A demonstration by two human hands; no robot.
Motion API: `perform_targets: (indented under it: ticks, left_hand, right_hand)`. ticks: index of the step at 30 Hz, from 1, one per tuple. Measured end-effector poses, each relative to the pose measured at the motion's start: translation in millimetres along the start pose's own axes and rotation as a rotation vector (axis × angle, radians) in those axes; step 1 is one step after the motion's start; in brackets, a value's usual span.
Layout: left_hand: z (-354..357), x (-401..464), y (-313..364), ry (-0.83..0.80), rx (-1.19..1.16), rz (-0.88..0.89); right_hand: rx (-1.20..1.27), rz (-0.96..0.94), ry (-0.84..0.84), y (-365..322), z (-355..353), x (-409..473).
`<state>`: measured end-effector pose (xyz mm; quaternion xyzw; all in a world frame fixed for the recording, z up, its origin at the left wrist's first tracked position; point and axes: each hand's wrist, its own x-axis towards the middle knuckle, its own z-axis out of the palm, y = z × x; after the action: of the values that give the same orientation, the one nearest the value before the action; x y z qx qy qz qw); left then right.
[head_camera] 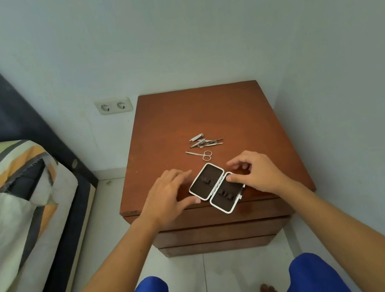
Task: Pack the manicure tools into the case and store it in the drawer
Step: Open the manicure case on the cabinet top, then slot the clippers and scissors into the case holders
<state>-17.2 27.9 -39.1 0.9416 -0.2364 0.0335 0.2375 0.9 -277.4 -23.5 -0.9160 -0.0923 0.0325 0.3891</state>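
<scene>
Case [216,188] lies open at the cabinet's [244,112] front edge, stiff and light. Left hand [169,195] rests spread beside it; right hand [256,173] presses its right half, fingers loosely bent. Beyond, scissors [200,154] and clippers [204,141]: thin, slippery steel, best pinched mid-length.

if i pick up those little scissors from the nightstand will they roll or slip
The scissors lie flat with ring handles, so they probably won't roll. Their thin shiny metal looks slick and sits low on the nightstand, so pinching may be fiddly. Likely stiff and light.
</scene>
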Motion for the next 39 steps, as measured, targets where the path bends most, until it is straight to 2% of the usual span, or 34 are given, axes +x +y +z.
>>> perform_targets:
  ticks: [5,11,14,20,24,30,39]
  left_hand:
    - [2.5,4.0,-6.7,-0.026,-0.034,-0.009]
    - [6.6,-0.5,-4.8,0.01,-0.061,-0.009]
    - [6.0,-3.2,-2.5,0.016,-0.091,-0.029]
    - [6.5,-15.1,3.1,0.006,-0.122,-0.058]
    - [1.8,-6.7,0.3,-0.01,-0.141,-0.085]
    - [-7.1,17.0,-6.3,-0.083,-0.133,-0.078]
    - [2.9,9.7,-16.0,-0.039,-0.202,-0.073]
  right_hand:
    - [-0.087,0.056,-0.055,-2.6,-8.1,-36.7]
    - [-0.324,0.006,0.014,-22.9,27.7,-66.1]
    - [-0.275,0.0,0.01,-21.8,27.7,-62.8]
    - [-0.197,-0.031,-0.261,-11.3,-2.8,-38.1]
    - [-0.194,-0.07,-0.348,-10.5,-16.4,-7.8]
    - [-0.183,-0.088,-0.398,-6.3,-21.3,14.7]
    - [-0.122,-0.108,-0.373,3.9,-19.0,10.7]
